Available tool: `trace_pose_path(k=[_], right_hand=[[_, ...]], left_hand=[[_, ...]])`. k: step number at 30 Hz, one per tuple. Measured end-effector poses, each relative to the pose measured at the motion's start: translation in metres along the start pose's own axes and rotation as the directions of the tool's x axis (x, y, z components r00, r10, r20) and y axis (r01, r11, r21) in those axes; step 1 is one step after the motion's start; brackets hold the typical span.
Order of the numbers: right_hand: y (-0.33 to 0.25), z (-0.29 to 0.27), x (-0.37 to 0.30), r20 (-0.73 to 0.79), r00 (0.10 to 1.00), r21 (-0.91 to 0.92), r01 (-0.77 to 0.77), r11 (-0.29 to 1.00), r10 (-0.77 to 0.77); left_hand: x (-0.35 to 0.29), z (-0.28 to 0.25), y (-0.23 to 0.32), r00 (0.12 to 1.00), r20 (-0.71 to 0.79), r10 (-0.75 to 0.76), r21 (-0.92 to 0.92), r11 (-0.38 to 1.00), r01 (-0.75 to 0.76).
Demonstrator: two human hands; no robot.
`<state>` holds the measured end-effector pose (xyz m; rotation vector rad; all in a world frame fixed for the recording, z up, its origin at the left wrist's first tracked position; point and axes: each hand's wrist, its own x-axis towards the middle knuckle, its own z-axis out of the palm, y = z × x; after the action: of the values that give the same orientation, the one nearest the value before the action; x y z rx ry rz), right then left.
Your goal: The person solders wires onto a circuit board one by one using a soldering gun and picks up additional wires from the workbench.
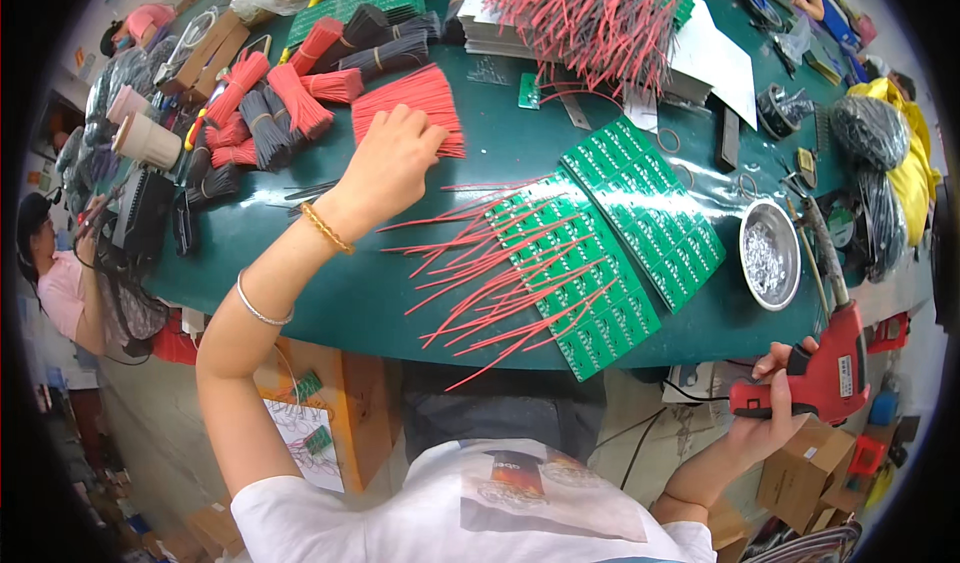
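- Green work table (330, 293) fills the scene, crowded with wire bundles, circuit boards and small tools; other people sit along its far and left edges.
- Left hand (385, 163) reaches forward over the table, fingers curled down onto a fanned bundle of red wires (420, 103); the fingertips pinch at the near edge of the bundle.
- Two bracelets sit on the left forearm, behind the hand.
- Right of the left hand, close by, lies a green circuit board panel (580, 283) with loose red wires sticking out of it toward the hand.
- A second green panel (650, 203) lies just beyond the first, touching it.
- Right hand (770, 403) is off the table edge, low and near the body, closed around the grip of a red soldering gun (830, 373).
- Ahead of the right hand, a round metal dish (770, 255) rests on the table.
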<state>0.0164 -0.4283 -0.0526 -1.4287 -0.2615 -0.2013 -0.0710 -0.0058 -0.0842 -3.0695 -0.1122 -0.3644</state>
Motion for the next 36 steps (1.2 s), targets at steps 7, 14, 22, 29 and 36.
trace_pose_path(k=[7, 14, 22, 29, 36], right_hand=[[0.006, -0.008, -0.021, 0.038, 0.995, 0.004, -0.092, 0.996, 0.092], [0.01, -0.021, -0.03, 0.002, 0.992, 0.055, -0.125, 0.991, 0.125], [0.027, -0.023, -0.027, 0.17, 0.978, 0.238, -0.162, 0.958, 0.123], [0.03, -0.008, -0.023, 0.153, 0.978, 0.159, -0.164, 0.974, 0.14], [0.028, 0.015, -0.022, 0.119, 0.984, 0.082, -0.14, 0.987, 0.129]], left_hand=[[-0.005, 0.02, -0.008, 0.99, -0.141, -0.004, -0.097, 0.995, -0.01], [-0.008, -0.003, -0.01, 0.981, -0.189, -0.047, -0.133, 0.991, 0.022], [-0.056, -0.022, -0.04, 0.929, -0.237, -0.284, -0.134, 0.957, 0.259], [-0.1, -0.017, -0.048, 0.883, -0.173, -0.435, -0.281, 0.881, 0.379], [-0.117, -0.017, -0.03, 0.924, -0.17, -0.343, -0.194, 0.931, 0.31]])
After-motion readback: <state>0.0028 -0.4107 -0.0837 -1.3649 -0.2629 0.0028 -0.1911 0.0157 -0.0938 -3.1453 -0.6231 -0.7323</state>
